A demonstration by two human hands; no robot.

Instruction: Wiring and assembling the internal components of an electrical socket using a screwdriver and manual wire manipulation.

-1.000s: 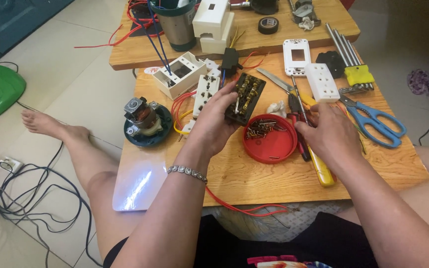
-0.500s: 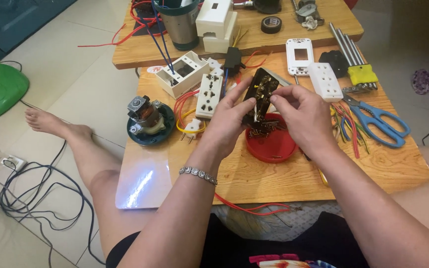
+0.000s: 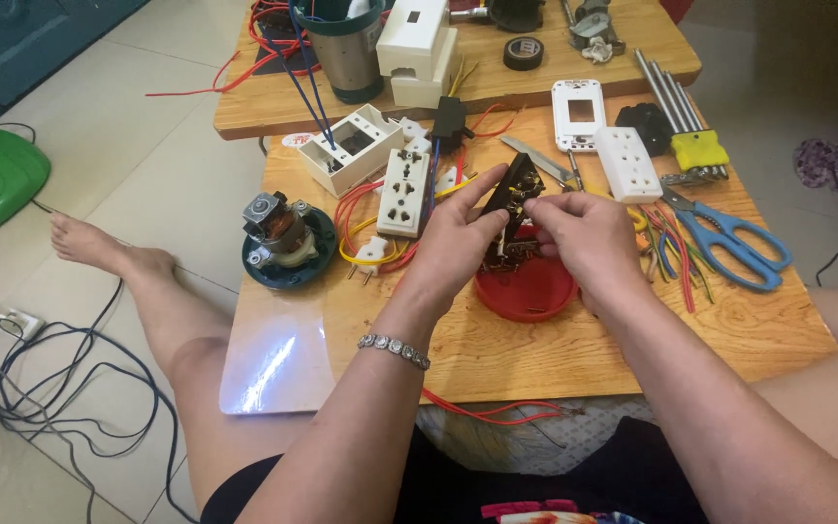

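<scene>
Tiled floor, low wooden desk (image 3: 574, 340) strewn with parts. Left hand (image 3: 458, 228) grips a black socket insert (image 3: 514, 189), tilted, above the red dish (image 3: 526, 289); right hand (image 3: 584, 228) pinches at its lower edge. Judged mid-assembly: white socket face (image 3: 405, 192), open housing (image 3: 351, 146) and cover plate (image 3: 576, 112) lie apart, unfitted. Scissors (image 3: 729, 238) lie at the right.

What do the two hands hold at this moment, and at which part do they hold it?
Both hold one dark socket insert above the red dish. The left hand grips its lower left edge; the right hand pinches its right side with the fingers.
</scene>
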